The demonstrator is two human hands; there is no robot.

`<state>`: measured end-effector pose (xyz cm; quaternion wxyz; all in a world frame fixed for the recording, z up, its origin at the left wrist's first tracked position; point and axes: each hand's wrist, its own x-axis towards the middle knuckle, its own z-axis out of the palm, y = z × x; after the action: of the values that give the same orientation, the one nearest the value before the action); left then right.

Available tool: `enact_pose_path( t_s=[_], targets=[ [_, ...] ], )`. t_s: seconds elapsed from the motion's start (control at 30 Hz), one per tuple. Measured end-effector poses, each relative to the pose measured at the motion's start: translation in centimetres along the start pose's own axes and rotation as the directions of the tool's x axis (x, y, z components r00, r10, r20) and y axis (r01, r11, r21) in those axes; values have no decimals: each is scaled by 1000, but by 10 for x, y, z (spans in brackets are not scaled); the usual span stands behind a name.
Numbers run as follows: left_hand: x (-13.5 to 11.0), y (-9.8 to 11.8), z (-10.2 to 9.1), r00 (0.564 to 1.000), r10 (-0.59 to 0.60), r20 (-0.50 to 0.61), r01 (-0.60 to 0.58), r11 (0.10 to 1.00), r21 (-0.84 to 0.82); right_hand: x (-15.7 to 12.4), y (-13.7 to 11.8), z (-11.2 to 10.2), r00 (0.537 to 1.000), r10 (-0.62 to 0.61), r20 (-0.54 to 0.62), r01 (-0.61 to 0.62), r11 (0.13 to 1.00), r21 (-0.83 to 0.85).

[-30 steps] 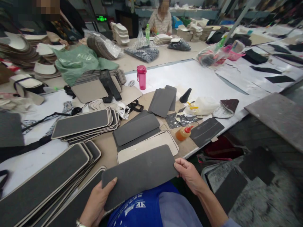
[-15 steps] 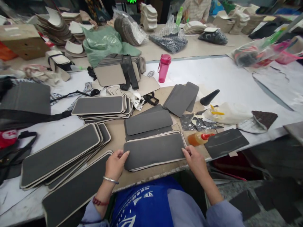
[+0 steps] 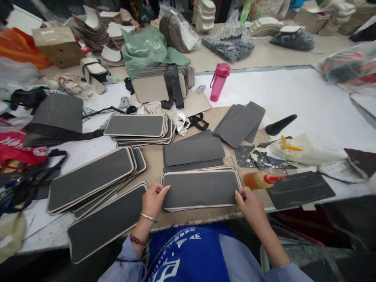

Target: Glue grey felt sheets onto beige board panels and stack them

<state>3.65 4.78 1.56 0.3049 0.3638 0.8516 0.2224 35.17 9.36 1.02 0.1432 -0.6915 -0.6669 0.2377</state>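
A dark grey rectangular panel (image 3: 202, 188) with rounded corners and a beige border lies in front of me at the table's edge, on top of similar pieces. My left hand (image 3: 155, 199) pinches its left edge between thumb and fingers. At the right end my right hand (image 3: 249, 201) grips the edge the same way. Just behind the panel are loose plain grey sheets (image 3: 194, 150). A bottle of amber liquid (image 3: 255, 180) with a red nozzle lies on its side by my right hand. Close to my left hand rests another bordered panel (image 3: 108, 225).
Stacks of bordered panels (image 3: 91, 180) spread to the left, with another stack (image 3: 135, 126) behind. More grey sheets (image 3: 239, 123), a black tapered tool (image 3: 281, 125) and a white bag with yellow pieces (image 3: 308, 149) lie right. A pink bottle (image 3: 219, 82) stands farther back.
The view has swung left, so everything sits further right. The beige border now shows around the panel's left and front edges, where the grey sheet covered it before. Both hands stay at its ends.
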Motion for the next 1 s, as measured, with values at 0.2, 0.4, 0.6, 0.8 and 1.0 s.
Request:
enact_pose_path(
  t_s=[0.2,0.4,0.6,0.8,1.0],
  targets=[
    [-3,1,2,1000,8,-28,-7,1000,20,2,-2,0,1000,28,-8,-28,1000,-1],
    [-4,3,0,999,-13,-33,15,998,68,0,-6,2,997,70,9,-69,994,-90],
    [-5,7,-1,999,-32,-8,33,994,105,-1,-7,1,989,141,35,-134,978,-157],
    [-6,6,-1,999,-30,-40,35,993,111,0,-8,-5,986,136,92,-119,979,-167],
    [-6,8,0,998,-52,-33,56,991,125,4,-2,-5,982,133,132,-113,983,-146]
  ],
)
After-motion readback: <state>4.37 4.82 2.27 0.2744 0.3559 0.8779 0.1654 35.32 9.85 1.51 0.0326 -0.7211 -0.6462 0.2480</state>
